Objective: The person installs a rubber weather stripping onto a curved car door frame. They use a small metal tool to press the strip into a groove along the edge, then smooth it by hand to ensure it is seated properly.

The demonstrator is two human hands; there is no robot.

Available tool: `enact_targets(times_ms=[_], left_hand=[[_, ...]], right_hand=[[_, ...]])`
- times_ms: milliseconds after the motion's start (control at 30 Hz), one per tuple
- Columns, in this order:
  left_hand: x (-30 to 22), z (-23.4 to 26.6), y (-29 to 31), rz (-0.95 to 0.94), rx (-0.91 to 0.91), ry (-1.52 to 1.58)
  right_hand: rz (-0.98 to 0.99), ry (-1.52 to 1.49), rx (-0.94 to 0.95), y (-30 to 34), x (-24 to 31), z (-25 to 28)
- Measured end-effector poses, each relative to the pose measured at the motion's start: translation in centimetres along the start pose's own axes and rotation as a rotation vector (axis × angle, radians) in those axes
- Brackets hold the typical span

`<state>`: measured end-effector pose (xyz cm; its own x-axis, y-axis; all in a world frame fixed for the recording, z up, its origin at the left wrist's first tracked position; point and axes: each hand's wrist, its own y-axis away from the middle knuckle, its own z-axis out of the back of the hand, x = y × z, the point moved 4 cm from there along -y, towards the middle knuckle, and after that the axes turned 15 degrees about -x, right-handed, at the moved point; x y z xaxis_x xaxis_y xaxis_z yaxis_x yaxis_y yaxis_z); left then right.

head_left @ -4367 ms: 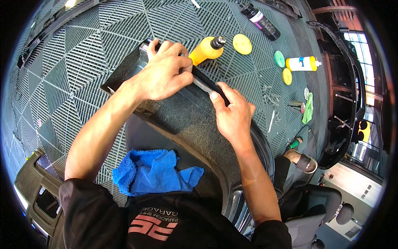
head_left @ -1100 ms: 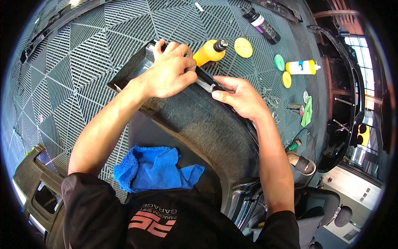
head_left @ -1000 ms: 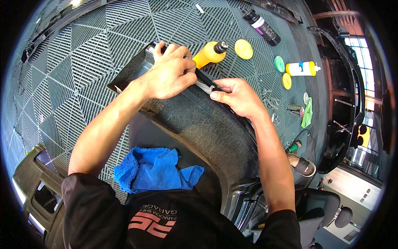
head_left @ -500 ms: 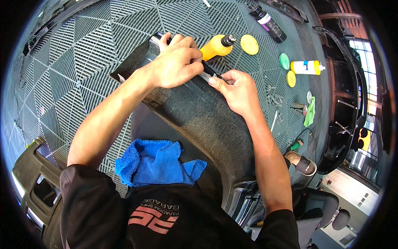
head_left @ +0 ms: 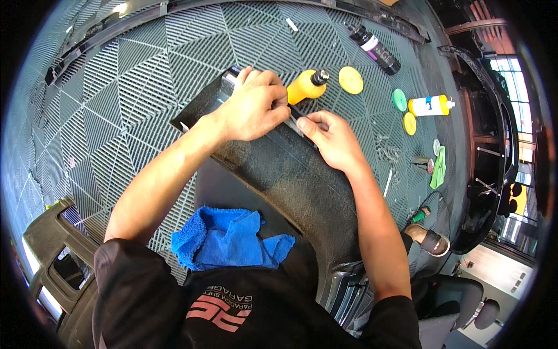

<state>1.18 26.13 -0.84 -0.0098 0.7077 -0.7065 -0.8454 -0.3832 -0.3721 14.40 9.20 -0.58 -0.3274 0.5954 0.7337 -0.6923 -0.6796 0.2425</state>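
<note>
A large curved black car body panel (head_left: 279, 160), its rough inner side dusty with brown dirt, lies across in front of me. At its far edge my left hand (head_left: 254, 107) is closed, fingers curled over the rim; what lies under them is hidden. Just to the right, my right hand (head_left: 331, 138) pinches a thin dark strip (head_left: 296, 124) along the same edge between thumb and fingers. Close to me, a crumpled blue microfiber cloth (head_left: 229, 239) rests on dark material by the panel's near side.
Beyond the panel stand a yellow bottle (head_left: 307, 86) and, farther off, a black bottle (head_left: 375, 49). Round yellow pads (head_left: 351, 80), a green pad (head_left: 399, 100), another yellow bottle (head_left: 430, 105), a green cloth (head_left: 439, 167) and scattered clips (head_left: 386, 150) lie on the tiled floor at right.
The whole view has shifted, so everything appears slightly lower and to the right. Both hands keep their places on the panel's edge.
</note>
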Motion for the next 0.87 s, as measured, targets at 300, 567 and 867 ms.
enact_targets(times_ms=[300, 567, 867], left_hand=[[-0.1, 6.4, 0.2, 0.116, 0.057, -0.349], [3.3, 8.3, 1.9, 0.301, 0.11, 0.054], [6.0, 8.9, 1.5, 0.336, 0.28, 0.37]], right_hand=[[0.071, -0.181, 0.311, -0.2, 1.2, -0.8], [0.066, -0.134, 0.335, 0.5, 3.1, -1.5], [-0.023, -0.194, 0.475, 0.1, 3.1, -1.9]])
